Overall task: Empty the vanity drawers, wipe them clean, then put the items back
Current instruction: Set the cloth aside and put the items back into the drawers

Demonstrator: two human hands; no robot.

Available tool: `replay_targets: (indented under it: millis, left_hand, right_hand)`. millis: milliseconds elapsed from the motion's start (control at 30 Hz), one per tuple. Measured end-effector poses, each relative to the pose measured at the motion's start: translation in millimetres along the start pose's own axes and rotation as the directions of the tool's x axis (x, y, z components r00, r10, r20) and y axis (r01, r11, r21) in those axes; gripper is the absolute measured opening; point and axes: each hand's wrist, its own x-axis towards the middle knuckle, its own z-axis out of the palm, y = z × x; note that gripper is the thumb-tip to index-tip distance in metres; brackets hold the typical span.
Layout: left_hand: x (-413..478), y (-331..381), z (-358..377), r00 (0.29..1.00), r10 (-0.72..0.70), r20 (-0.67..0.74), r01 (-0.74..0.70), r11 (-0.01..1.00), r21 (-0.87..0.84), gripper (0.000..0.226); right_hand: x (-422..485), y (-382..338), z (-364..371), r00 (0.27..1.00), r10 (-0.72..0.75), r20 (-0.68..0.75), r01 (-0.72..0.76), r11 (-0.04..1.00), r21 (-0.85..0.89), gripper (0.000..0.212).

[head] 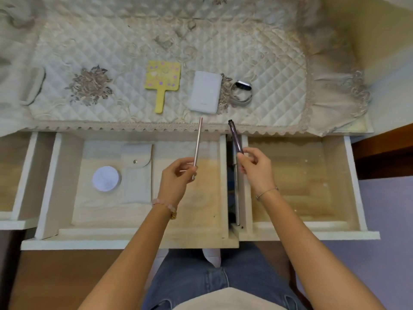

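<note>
Two vanity drawers stand pulled out below me. Above the left drawer (67, 175), my left hand (176, 177) grips a thin pink metallic stick (198, 144) by its lower end, tip pointing away. My right hand (254, 166) holds a dark purple pen-like tube (235, 137) over the gap between the drawers. In the left drawer lie a round white pad (105, 179) and a pale snap pouch (136, 173). The right drawer (353, 175) holds nothing visible.
On the quilted vanity cover (268, 63) lie a yellow hand mirror (164, 79), a white flat case (204, 92) and a grey smartwatch (242, 91). A third drawer (22, 175) is open at far left. My knees sit under the drawer fronts.
</note>
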Motion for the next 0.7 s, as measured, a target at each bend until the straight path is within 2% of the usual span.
replay_targets:
  millis: [167, 267, 467, 700]
  left_hand:
    - [-5.9, -24.9, -49.7, 0.997, -0.073, 0.021, 0.072, 0.996, 0.059, 0.020]
    - [-4.8, -42.5, -72.5, 0.992, -0.129, 0.010, 0.128, 0.988, 0.084, 0.019]
    - [6.0, -71.4, -92.0, 0.969, -0.247, 0.008, 0.245, 0.965, 0.092, 0.020]
    - [21.6, -90.1, -83.2, 0.948, -0.319, -0.012, 0.317, 0.939, 0.131, 0.019]
  right_hand:
    - [-29.1, 13.6, 58.4, 0.999, 0.040, 0.026, -0.040, 0.999, 0.008, 0.009]
    - [-40.9, 29.8, 85.5, 0.997, 0.058, 0.050, -0.051, 0.991, -0.121, 0.008]
    - [-46.1, 56.5, 117.6, 0.988, 0.148, 0.038, -0.122, 0.918, -0.377, 0.020]
    - [-29.5, 76.0, 125.9, 0.947, 0.315, -0.058, -0.317, 0.896, -0.312, 0.020]
